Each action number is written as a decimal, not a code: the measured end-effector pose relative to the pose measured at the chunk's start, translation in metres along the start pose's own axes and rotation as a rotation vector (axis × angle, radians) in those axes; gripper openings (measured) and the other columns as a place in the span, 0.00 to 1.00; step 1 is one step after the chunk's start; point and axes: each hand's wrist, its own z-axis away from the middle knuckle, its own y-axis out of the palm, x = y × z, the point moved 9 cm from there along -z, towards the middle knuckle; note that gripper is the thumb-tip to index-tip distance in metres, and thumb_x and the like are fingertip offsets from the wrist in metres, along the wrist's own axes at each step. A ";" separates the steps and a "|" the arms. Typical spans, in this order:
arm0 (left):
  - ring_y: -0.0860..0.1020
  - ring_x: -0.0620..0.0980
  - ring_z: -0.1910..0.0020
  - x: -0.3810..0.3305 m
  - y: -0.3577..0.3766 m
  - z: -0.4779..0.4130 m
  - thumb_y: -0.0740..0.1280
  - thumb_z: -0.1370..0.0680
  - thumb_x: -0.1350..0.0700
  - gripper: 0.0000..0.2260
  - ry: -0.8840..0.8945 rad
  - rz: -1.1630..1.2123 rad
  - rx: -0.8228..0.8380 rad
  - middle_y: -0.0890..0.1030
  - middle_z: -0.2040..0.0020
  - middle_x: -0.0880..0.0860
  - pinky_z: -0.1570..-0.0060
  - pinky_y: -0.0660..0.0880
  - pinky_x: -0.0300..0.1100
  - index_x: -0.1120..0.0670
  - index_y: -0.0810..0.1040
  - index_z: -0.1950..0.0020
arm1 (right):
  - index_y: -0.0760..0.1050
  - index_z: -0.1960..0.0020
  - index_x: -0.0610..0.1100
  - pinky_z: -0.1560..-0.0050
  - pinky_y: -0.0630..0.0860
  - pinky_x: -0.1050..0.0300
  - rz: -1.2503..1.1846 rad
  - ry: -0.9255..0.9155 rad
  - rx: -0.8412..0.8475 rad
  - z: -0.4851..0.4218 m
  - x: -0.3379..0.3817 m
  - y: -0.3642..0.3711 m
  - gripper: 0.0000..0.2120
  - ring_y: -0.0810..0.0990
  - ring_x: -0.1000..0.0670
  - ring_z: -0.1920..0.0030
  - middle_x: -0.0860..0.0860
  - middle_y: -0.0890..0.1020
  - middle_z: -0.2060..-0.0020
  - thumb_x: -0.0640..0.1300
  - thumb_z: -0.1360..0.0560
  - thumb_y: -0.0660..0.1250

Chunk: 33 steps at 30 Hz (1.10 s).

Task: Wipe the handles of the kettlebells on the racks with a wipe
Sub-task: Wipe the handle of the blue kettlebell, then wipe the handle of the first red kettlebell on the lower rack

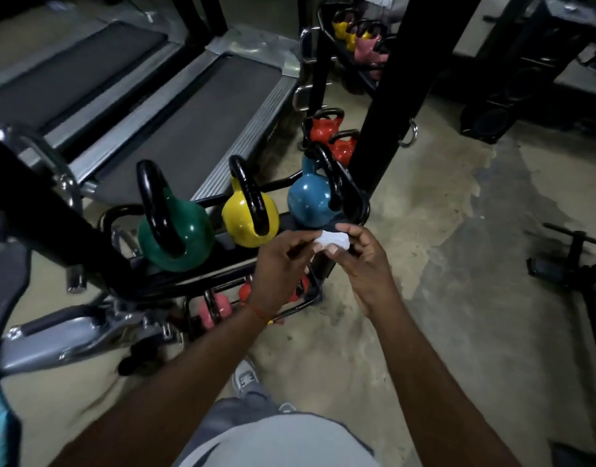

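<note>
It's a dim gym corner with a stained concrete floor [451, 230] and two treadmills [195, 129] running off behind the rack [359, 205]. Both hands are up in front of the person, just short of the top shelf. The right hand [365, 264] pinches the crumpled white wipe [333, 241] between thumb and fingers, and the left hand [278, 264], fingers curled in, holds its other end. Neither hand touches any iron.

My guess is the wipe is being bunched or refolded before it goes onto a handle. It would work better opened out a little, so a flat face can wrap the bar rather than a tight wad skating over it.

The nearest target is the blue kettlebell [306, 200], just beyond the fingertips, with its black handle [330, 178] leaning toward the rack's end rail. Past it to the left sit the yellow kettlebell [244, 219] and then the green kettlebell [177, 235], their handles upright and easy to reach. I'd wrap each loop, go over the top and down both legs, and steady the bell with the free hand. Pink and red bells [219, 310] wait on the lower tier, partly hidden by the left wrist.
</note>
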 end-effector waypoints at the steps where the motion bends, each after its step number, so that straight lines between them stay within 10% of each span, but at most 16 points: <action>1: 0.81 0.43 0.49 -0.004 -0.001 0.013 0.71 0.23 0.62 0.08 0.022 -0.049 -0.023 0.84 0.50 0.49 0.47 0.76 0.39 0.57 0.84 0.45 | 0.78 0.41 0.46 0.46 0.79 0.53 -0.015 0.019 0.001 0.008 -0.005 -0.001 0.16 0.83 0.49 0.48 0.45 0.85 0.48 0.34 0.25 0.72; 10: 0.78 0.45 0.56 -0.010 -0.028 0.111 0.69 0.21 0.59 0.03 0.020 -0.267 -0.124 0.77 0.54 0.50 0.53 0.74 0.36 0.55 0.82 0.49 | 0.76 0.40 0.36 0.42 0.78 0.43 -0.079 0.183 0.069 0.081 -0.057 0.025 0.18 0.81 0.44 0.48 0.35 0.82 0.45 0.40 0.27 0.73; 24: 0.77 0.46 0.52 0.057 -0.115 0.187 0.63 0.20 0.55 0.10 -0.078 -0.271 -0.102 0.77 0.51 0.50 0.53 0.75 0.40 0.55 0.82 0.44 | 0.82 0.46 0.40 0.55 0.81 0.56 0.087 0.247 0.217 0.142 -0.102 0.118 0.07 0.82 0.51 0.56 0.46 0.85 0.56 0.37 0.24 0.72; 33: 0.77 0.45 0.50 0.107 -0.127 0.201 0.64 0.19 0.54 0.08 -0.281 -0.196 -0.152 0.75 0.51 0.50 0.48 0.73 0.38 0.55 0.81 0.49 | 0.80 0.36 0.42 0.49 0.82 0.54 0.125 0.261 0.362 0.132 -0.149 0.148 0.15 0.83 0.47 0.44 0.47 0.84 0.44 0.37 0.22 0.69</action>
